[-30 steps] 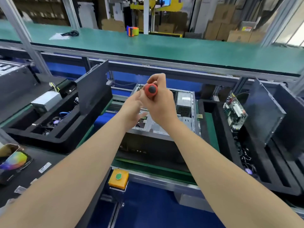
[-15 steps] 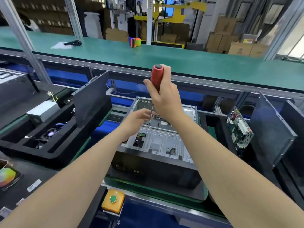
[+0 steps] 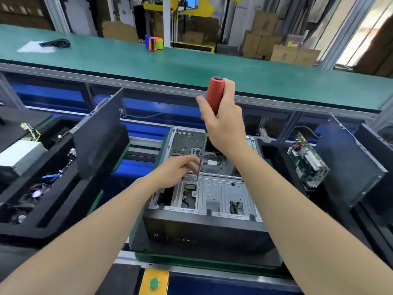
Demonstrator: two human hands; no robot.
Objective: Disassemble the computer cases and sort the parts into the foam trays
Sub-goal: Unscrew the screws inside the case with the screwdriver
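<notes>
An open computer case (image 3: 221, 196) lies on its side in the middle, its grey metal interior facing up. My right hand (image 3: 225, 128) grips a red-handled screwdriver (image 3: 215, 93) held upright, its long shaft reaching down to the metal bracket inside the case. My left hand (image 3: 178, 169) is beside the lower shaft, fingertips at the shaft near the tip. A black foam tray (image 3: 63, 188) on the left holds a silver power supply (image 3: 20, 154), cables and a case side panel (image 3: 100, 133). A foam tray (image 3: 361, 209) on the right holds a green circuit board (image 3: 306, 160) and another panel (image 3: 348, 162).
A yellow box with a green button (image 3: 154, 283) sits at the near edge. Behind the line runs a green workbench (image 3: 191, 67) with a black cable (image 3: 56, 42) and an orange and green tape dispenser (image 3: 154, 42). Cardboard boxes are stacked beyond.
My view has tilted up and closer to the case. The screwdriver went from pointing at me to standing upright over the case, and my left hand moved down to its shaft.
</notes>
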